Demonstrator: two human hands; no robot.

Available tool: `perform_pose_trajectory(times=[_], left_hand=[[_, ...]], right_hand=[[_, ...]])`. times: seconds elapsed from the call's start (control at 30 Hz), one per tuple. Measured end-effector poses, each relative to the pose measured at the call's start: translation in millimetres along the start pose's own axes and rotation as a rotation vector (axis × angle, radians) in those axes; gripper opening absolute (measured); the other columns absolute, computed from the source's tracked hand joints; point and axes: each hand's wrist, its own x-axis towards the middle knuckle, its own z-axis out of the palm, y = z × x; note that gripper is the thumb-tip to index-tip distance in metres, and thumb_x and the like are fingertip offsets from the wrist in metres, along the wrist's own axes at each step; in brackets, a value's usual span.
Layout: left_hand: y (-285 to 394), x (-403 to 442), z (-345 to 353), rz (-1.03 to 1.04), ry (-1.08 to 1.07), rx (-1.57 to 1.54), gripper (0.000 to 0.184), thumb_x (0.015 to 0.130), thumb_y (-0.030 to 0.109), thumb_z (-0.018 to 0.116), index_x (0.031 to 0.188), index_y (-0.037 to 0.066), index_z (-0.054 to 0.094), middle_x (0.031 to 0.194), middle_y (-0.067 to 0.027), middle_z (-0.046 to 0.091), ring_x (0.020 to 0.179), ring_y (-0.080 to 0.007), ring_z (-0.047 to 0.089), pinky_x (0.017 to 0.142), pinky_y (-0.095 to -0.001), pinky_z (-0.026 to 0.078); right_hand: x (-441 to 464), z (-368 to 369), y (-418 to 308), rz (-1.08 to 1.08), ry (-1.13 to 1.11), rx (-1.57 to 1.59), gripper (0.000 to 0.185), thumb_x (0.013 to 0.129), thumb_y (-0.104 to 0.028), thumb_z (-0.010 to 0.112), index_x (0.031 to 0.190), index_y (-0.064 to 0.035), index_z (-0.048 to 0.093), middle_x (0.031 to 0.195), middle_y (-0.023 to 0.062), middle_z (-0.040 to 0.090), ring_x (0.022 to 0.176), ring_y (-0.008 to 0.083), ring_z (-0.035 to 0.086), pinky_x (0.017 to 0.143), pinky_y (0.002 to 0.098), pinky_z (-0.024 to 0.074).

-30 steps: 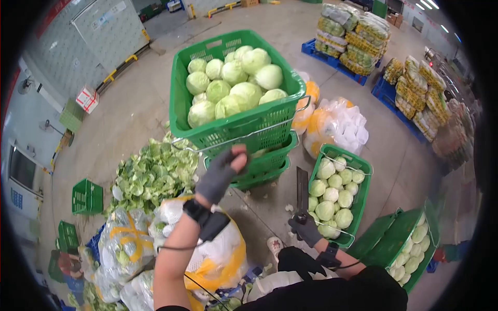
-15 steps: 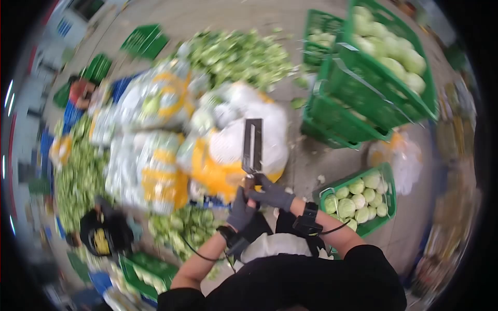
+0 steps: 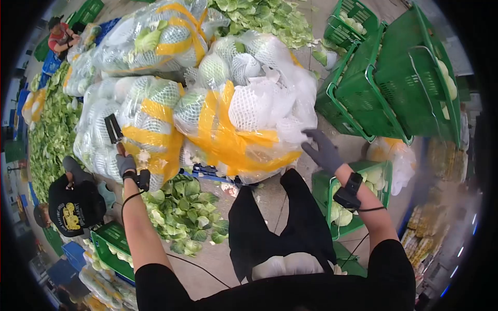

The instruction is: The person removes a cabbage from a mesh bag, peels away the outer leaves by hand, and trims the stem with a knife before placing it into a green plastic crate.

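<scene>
My left hand (image 3: 125, 163), in a grey glove, is closed around the wooden handle of a knife with a dark, slotted blade (image 3: 113, 129). The blade points up and away over a clear plastic bag of net-wrapped cabbages (image 3: 96, 136) bound with yellow tape. My right hand (image 3: 322, 151), also gloved, is empty with its fingers apart. It is beside the right edge of another large bag (image 3: 249, 106), which holds cabbages in white foam nets. Below that hand stands a green crate of cabbages (image 3: 386, 181), partly hidden by my forearm.
Stacked green crates (image 3: 381, 85) rise at the right. Loose cabbage leaves (image 3: 181, 212) lie on the floor at front left, with more leaves (image 3: 264, 18) at the back. One person in black (image 3: 78, 207) crouches at left; another person (image 3: 59, 39) is at far left.
My hands were together on the knife's handle; now they are wide apart. The left has carried the knife leftward, while the right has let go and moved right. The view has shifted.
</scene>
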Motion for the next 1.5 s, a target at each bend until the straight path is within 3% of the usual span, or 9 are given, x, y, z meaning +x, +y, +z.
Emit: perform_pose_trajectory(times=[0.2,0.4,0.73,0.8,1.07,1.27,1.33,1.37,1.5], left_hand=[[44.7,-40.0,5.3,0.477,0.313,0.104,0.056,0.075,0.022,0.061,0.119,-0.001,0.036,0.117,-0.0218,0.043,0.108,-0.0375,0.041,0.092,-0.0404,0.032],[265.1,-170.9,74.7,0.837,-0.391,-0.523,0.043,0.078,0.006,0.055,0.119,0.004,0.041,0.116,-0.0140,0.047,0.111,-0.0259,0.043,0.095,-0.0320,0.032],[218.1,-216.0,221.9,0.136,-1.111,0.474,0.051,0.084,0.042,0.035,0.108,-0.001,0.048,0.099,-0.0210,0.057,0.099,-0.0320,0.053,0.087,-0.0362,0.039],[214.4,-201.7,197.7,-0.464,-0.827,-0.240,0.045,0.087,0.036,0.037,0.110,0.000,0.048,0.102,-0.0165,0.056,0.097,-0.0247,0.053,0.085,-0.0313,0.039],[320.5,-133.5,193.7,0.528,-0.175,-0.277,0.029,0.081,0.008,0.044,0.108,-0.001,0.048,0.107,-0.0195,0.052,0.101,-0.0325,0.049,0.086,-0.0360,0.039],[354.1,-49.6,220.3,0.065,-0.624,0.249,0.043,0.076,0.023,0.046,0.113,0.001,0.049,0.119,-0.0238,0.046,0.112,-0.0367,0.043,0.091,-0.0396,0.035],[340.4,-35.3,251.6,-0.026,-0.588,0.294,0.050,0.076,0.035,0.045,0.115,0.003,0.050,0.120,-0.0218,0.046,0.112,-0.0351,0.044,0.092,-0.0377,0.035],[255.4,10.0,336.3,0.521,-0.530,0.297,0.052,0.078,0.038,0.044,0.116,0.003,0.050,0.121,-0.0199,0.047,0.112,-0.0322,0.046,0.093,-0.0348,0.035],[350.8,-39.5,229.3,-0.019,-0.799,0.184,0.056,0.075,0.047,0.051,0.111,0.005,0.055,0.113,-0.0182,0.053,0.107,-0.0293,0.050,0.089,-0.0315,0.037]], right_hand=[[159.9,63.7,-2.0,-0.302,0.219,-0.094,0.059,0.070,-0.043,0.064,0.120,-0.0163,0.046,0.126,0.0141,0.039,0.117,0.0320,0.035,0.096,0.0418,0.0305],[201.9,149.5,67.9,-0.070,-0.397,-0.438,0.062,0.070,-0.052,0.053,0.125,-0.0231,0.042,0.135,0.0086,0.031,0.128,0.0324,0.018,0.104,0.0490,0.0054],[223.2,113.0,176.3,0.103,-0.439,-0.560,0.038,0.070,-0.023,0.054,0.106,-0.0105,0.055,0.100,0.0102,0.056,0.100,0.0230,0.049,0.093,0.0402,0.0266],[220.8,124.4,171.4,0.035,-0.441,-0.639,0.036,0.069,-0.020,0.051,0.104,-0.0104,0.054,0.098,0.0104,0.056,0.097,0.0255,0.049,0.090,0.0391,0.0275],[260.0,115.8,80.8,-0.475,-0.011,-0.026,0.052,0.059,-0.015,0.057,0.109,-0.0042,0.048,0.134,0.0166,0.028,0.125,0.0334,0.025,0.101,0.0469,0.0209],[262.1,140.0,63.6,-0.640,-0.140,0.111,0.017,0.064,-0.023,0.057,0.074,-0.0099,0.052,0.114,0.0142,0.052,0.115,0.0297,0.042,0.100,0.0438,0.0233],[267.8,143.2,77.3,-0.243,-0.881,-0.120,0.022,0.067,-0.027,0.056,0.080,-0.0086,0.051,0.094,0.0132,0.060,0.093,0.0298,0.056,0.092,0.0407,0.0349],[261.8,144.0,88.1,-0.236,-0.882,-0.121,0.022,0.067,-0.027,0.056,0.080,-0.0086,0.051,0.094,0.0132,0.060,0.093,0.0298,0.056,0.092,0.0407,0.0349],[232.6,150.3,126.5,0.162,-0.734,0.100,0.028,0.077,-0.023,0.050,0.102,-0.0099,0.049,0.084,0.0162,0.059,0.075,0.0295,0.059,0.074,0.0396,0.0449]])
